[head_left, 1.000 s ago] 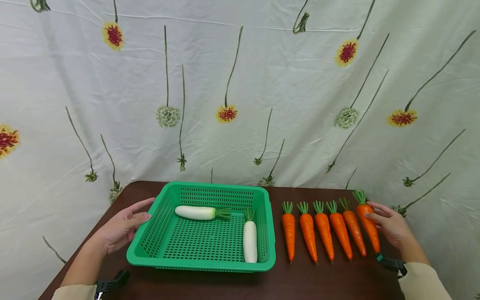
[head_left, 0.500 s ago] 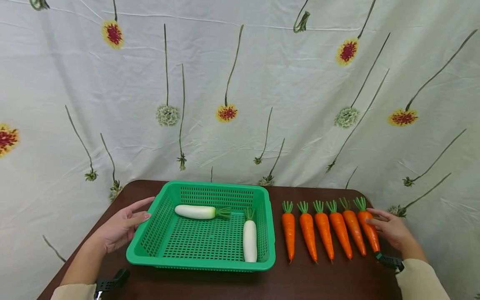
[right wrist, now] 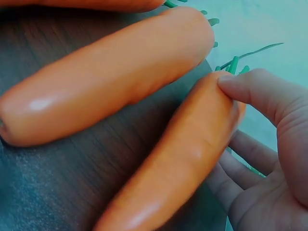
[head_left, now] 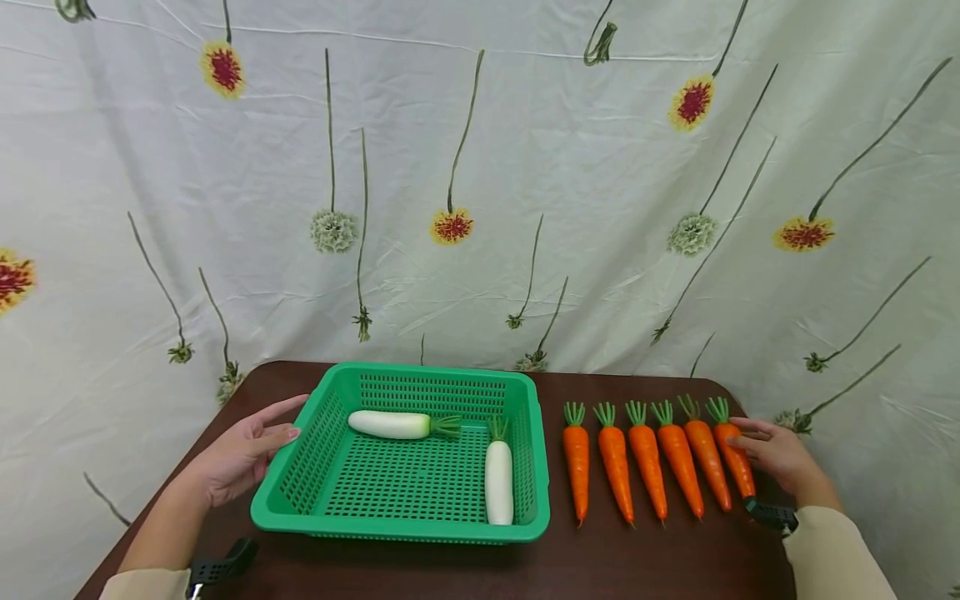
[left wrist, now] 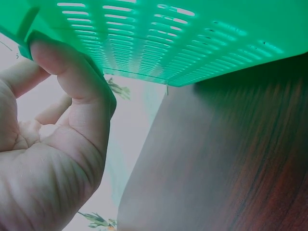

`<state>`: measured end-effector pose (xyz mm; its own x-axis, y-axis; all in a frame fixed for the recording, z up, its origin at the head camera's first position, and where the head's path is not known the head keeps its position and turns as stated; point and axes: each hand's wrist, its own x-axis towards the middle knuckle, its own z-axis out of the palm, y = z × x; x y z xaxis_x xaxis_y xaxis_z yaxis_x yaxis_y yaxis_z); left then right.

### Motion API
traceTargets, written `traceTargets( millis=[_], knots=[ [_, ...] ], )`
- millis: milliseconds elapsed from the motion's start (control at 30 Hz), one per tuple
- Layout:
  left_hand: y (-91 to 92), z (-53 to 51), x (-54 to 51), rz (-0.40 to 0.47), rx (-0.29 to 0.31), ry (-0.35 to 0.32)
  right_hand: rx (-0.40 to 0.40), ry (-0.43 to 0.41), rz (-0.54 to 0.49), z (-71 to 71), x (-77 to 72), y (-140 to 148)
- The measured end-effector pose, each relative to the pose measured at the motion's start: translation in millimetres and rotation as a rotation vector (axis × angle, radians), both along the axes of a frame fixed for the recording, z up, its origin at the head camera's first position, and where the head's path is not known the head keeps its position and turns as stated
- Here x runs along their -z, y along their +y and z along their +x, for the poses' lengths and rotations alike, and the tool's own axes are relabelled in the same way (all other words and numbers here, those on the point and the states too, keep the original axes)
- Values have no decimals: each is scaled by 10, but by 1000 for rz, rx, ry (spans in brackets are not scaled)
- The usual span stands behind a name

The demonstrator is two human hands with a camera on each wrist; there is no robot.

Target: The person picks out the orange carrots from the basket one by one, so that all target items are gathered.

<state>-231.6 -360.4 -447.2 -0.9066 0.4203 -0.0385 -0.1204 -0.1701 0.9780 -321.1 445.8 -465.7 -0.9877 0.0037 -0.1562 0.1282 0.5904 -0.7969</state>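
In the head view, a green plastic basket (head_left: 397,524) holds two white radishes: one radish (head_left: 390,425) lies crosswise at the back left, the other radish (head_left: 498,483) lengthwise at the right. My left hand (head_left: 238,457) grips the basket's left rim, thumb against the rim in the left wrist view. On the right, several carrots lie in a row with leaf ends away from me. My right hand (head_left: 783,460) pinches the rightmost carrot (head_left: 731,457) near its leafy end. In the right wrist view, the thumb (right wrist: 255,89) presses that carrot's top, with fingers on its far side.
A dark brown table (head_left: 637,558) carries everything. Left of the held carrot lies a neighbouring carrot (head_left: 707,458), close beside it. Behind the table hangs a white flowered cloth (head_left: 525,167). The leftmost carrot (head_left: 577,467) lies just right of the basket.
My right hand has lowered the rightmost carrot and brought it slightly toward me, level with the row. The left hand and basket have stayed in place.
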Motion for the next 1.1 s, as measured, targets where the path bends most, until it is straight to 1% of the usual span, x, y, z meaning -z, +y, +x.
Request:
traceTargets(
  millis=[167,300,433,667,767,1100],
  knots=[
    [3,2,10,0,-4,-10,15,-5,37,-35,-20,4],
    [4,-3,20,-5,-9,-10,8,-27,61,-51,-32,9],
    [6,-11,25,-5,-11,-5,-3,-31,73,-42,-44,1],
    [5,-14,21,-1,3,-1,6,-38,54,-26,-41,-10],
    [-6,-13,23,6,9,-5,8,-42,64,-34,-33,-16],
    [-14,-11,16,5,8,-5,8,-42,66,-26,-44,-61]
  ],
)
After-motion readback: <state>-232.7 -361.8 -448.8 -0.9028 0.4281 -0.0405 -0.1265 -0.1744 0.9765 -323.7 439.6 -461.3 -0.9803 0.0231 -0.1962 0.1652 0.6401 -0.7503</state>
